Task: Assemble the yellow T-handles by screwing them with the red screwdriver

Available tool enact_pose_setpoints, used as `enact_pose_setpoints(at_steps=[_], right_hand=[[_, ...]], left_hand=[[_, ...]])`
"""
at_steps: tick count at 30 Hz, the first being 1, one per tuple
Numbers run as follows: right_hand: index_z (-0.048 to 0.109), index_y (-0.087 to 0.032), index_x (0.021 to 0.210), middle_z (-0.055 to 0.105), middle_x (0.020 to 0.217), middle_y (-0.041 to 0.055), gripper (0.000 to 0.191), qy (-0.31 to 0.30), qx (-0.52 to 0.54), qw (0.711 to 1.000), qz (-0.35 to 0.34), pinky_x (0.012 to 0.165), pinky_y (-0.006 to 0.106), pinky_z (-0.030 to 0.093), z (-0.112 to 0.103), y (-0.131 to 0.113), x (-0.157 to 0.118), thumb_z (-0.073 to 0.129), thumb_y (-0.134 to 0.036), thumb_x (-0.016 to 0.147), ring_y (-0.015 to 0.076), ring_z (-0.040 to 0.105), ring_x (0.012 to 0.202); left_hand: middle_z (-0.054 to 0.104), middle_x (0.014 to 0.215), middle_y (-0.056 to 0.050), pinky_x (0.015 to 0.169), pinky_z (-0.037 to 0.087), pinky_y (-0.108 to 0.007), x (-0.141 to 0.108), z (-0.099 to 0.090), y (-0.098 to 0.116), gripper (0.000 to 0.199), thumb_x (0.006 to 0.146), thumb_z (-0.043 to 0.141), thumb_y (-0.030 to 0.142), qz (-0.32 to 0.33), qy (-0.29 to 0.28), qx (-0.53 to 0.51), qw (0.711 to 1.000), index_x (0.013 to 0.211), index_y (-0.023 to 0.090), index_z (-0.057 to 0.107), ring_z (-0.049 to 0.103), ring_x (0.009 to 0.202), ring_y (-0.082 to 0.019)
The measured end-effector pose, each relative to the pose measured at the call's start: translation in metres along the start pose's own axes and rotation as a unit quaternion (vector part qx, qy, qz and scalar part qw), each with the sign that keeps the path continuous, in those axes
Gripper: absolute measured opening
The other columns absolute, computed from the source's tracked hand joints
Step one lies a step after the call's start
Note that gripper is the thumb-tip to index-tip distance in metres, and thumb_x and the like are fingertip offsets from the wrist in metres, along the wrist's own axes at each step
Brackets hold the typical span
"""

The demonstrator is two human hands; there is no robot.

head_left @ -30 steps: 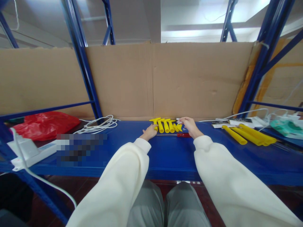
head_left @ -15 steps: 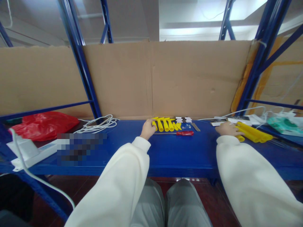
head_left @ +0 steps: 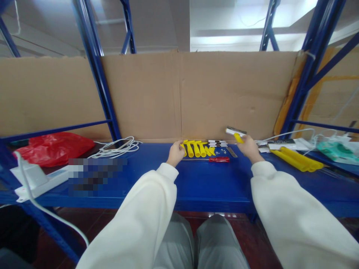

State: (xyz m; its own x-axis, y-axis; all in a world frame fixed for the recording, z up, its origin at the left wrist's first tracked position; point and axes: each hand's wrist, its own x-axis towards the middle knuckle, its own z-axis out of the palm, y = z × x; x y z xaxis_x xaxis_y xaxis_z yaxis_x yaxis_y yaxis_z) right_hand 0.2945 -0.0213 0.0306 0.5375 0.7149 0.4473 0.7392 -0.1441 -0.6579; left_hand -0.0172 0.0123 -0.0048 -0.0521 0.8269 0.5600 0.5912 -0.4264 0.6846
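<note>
My left hand (head_left: 175, 154) is closed at the left end of a row of yellow handle-like pieces (head_left: 196, 148), its fingers on the leftmost one. My right hand (head_left: 248, 147) is raised above the shelf, closed on a yellow piece (head_left: 239, 138) and a small black-and-white packet (head_left: 235, 130). Small yellow parts (head_left: 209, 151), black-and-white packets (head_left: 217, 143) and a short metal strip (head_left: 231, 152) lie between my hands. Just in front of them is a red-handled screwdriver (head_left: 219, 159).
More yellow handles (head_left: 297, 160) and a green-white package (head_left: 335, 150) lie at the right. At the left are a red plastic bag (head_left: 54, 148), a coiled white cable (head_left: 119, 148) and a power strip (head_left: 47, 185). A cardboard sheet (head_left: 210, 93) stands behind.
My right hand has lifted from the yellow handles at the right and moved left, carrying a yellow piece and a packet. My left hand has stayed nearly in place.
</note>
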Motion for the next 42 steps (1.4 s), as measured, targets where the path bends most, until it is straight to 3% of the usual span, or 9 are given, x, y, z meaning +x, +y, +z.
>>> enact_pose_setpoints(at_steps=[5, 9, 13, 18, 22, 30, 34, 38, 42], right_hand=[[0.069, -0.018, 0.099, 0.075, 0.102, 0.0092, 0.031, -0.095, 0.141, 0.976, -0.133, 0.084, 0.032, 0.051, 0.036, -0.059, -0.025, 0.071, -0.018, 0.068, 0.0246, 0.070, 0.095], [0.071, -0.019, 0.089, 0.075, 0.084, 0.0038, 0.022, -0.227, 0.184, 0.938, -0.187, 0.073, 0.028, 0.052, 0.071, -0.088, -0.065, 0.070, -0.015, 0.067, 0.0207, 0.069, 0.077], [0.072, -0.022, 0.099, 0.077, 0.097, 0.0039, 0.030, -0.226, 0.165, 0.927, -0.251, 0.083, 0.032, 0.052, 0.086, -0.086, -0.088, 0.068, -0.014, 0.070, 0.0226, 0.070, 0.090], [0.068, -0.019, 0.113, 0.074, 0.114, 0.0109, 0.038, -0.192, 0.105, 0.933, -0.286, 0.094, 0.038, 0.050, 0.077, -0.073, -0.083, 0.065, -0.015, 0.076, 0.0256, 0.069, 0.104], [0.065, -0.018, 0.114, 0.073, 0.112, 0.0124, 0.038, -0.192, 0.084, 0.932, -0.296, 0.092, 0.037, 0.050, 0.073, -0.070, -0.082, 0.064, -0.015, 0.076, 0.0258, 0.068, 0.104], [0.050, -0.018, 0.132, 0.071, 0.102, 0.0096, 0.060, -0.196, 0.181, 0.920, -0.285, 0.083, 0.037, 0.051, 0.077, -0.067, -0.085, 0.068, -0.024, 0.075, 0.0239, 0.069, 0.089], [0.050, -0.018, 0.133, 0.071, 0.086, 0.0037, 0.059, -0.202, 0.330, 0.902, -0.192, 0.078, 0.034, 0.052, 0.080, -0.072, -0.082, 0.067, -0.032, 0.078, 0.0212, 0.068, 0.083], [0.064, -0.019, 0.093, 0.065, 0.068, -0.0001, 0.020, -0.240, 0.414, 0.876, -0.061, 0.057, 0.026, 0.048, 0.074, -0.078, -0.080, 0.066, -0.036, 0.082, 0.0154, 0.062, 0.060], [0.059, -0.020, 0.076, 0.061, 0.055, -0.0017, 0.023, -0.327, 0.441, 0.836, -0.017, 0.042, 0.024, 0.038, 0.064, -0.080, -0.083, 0.066, -0.040, 0.084, 0.0123, 0.052, 0.041]], left_hand=[[0.063, 0.137, -0.018, 0.098, 0.054, -0.033, 0.003, 0.004, 0.003, 0.045, 0.092, 0.056, 0.018, -0.057, 0.017, -0.128, 0.990, 0.137, 0.014, 0.053, 0.067, 0.117, -0.021], [0.068, 0.127, -0.020, 0.089, 0.058, -0.035, 0.002, 0.000, 0.005, 0.034, 0.091, 0.062, 0.023, -0.126, 0.003, -0.201, 0.972, 0.123, 0.013, 0.057, 0.069, 0.112, -0.024], [0.076, 0.089, -0.012, 0.077, 0.059, -0.034, 0.001, -0.004, 0.006, 0.020, 0.085, 0.069, 0.023, -0.155, 0.026, -0.271, 0.950, 0.100, 0.013, 0.059, 0.074, 0.083, -0.020], [0.072, 0.084, -0.005, 0.073, 0.055, -0.027, 0.001, -0.006, 0.007, 0.020, 0.071, 0.080, 0.028, -0.094, 0.060, -0.264, 0.958, 0.072, 0.015, 0.065, 0.068, 0.081, -0.017], [0.072, 0.083, -0.006, 0.063, 0.055, -0.025, -0.007, -0.008, 0.015, 0.020, 0.070, 0.082, 0.030, -0.124, -0.069, -0.290, 0.946, 0.076, 0.015, 0.070, 0.067, 0.077, -0.018], [0.077, 0.095, -0.009, 0.063, 0.055, -0.024, -0.020, -0.009, 0.026, 0.031, 0.069, 0.086, 0.028, -0.158, -0.239, -0.350, 0.892, 0.096, 0.018, 0.074, 0.072, 0.083, -0.021], [0.077, 0.090, -0.012, 0.064, 0.056, -0.028, -0.018, -0.007, 0.028, 0.022, 0.078, 0.078, 0.028, -0.187, -0.190, -0.384, 0.884, 0.094, 0.014, 0.074, 0.073, 0.076, -0.021], [0.077, 0.087, -0.011, 0.061, 0.055, -0.028, -0.017, -0.011, 0.032, 0.015, 0.083, 0.070, 0.023, -0.195, -0.135, -0.443, 0.865, 0.094, 0.012, 0.072, 0.071, 0.068, -0.019], [0.075, 0.080, -0.007, 0.056, 0.051, -0.025, -0.014, -0.013, 0.030, 0.016, 0.081, 0.070, 0.025, -0.209, -0.106, -0.450, 0.862, 0.092, 0.013, 0.070, 0.068, 0.061, -0.017]])
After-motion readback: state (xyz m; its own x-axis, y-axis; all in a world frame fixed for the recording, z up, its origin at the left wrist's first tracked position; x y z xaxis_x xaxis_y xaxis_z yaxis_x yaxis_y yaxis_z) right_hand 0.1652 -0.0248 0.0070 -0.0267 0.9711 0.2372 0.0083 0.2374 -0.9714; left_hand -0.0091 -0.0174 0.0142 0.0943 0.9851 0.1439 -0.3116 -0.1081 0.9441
